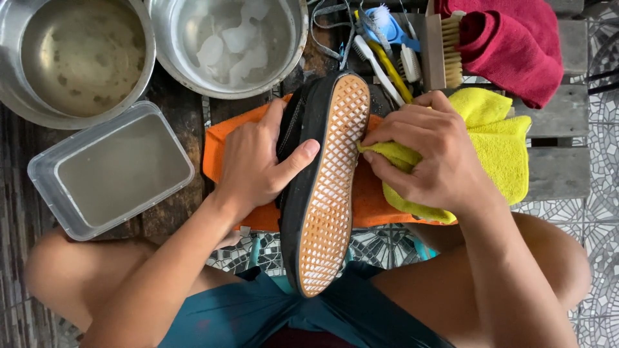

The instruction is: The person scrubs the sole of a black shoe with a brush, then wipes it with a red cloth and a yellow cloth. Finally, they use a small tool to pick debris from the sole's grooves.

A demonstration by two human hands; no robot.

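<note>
The left hand [255,164] has a firm grip on a black shoe [322,187], sole up. The right hand [432,154] grips a yellow cloth [496,148], pressing it against the sole's edge.

Home patio: tiled floor [596,212], washbasins [84,58].

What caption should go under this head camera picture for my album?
Left hand holds a black shoe sole-up while the right hand presses a yellow cloth against its edge.
</note>
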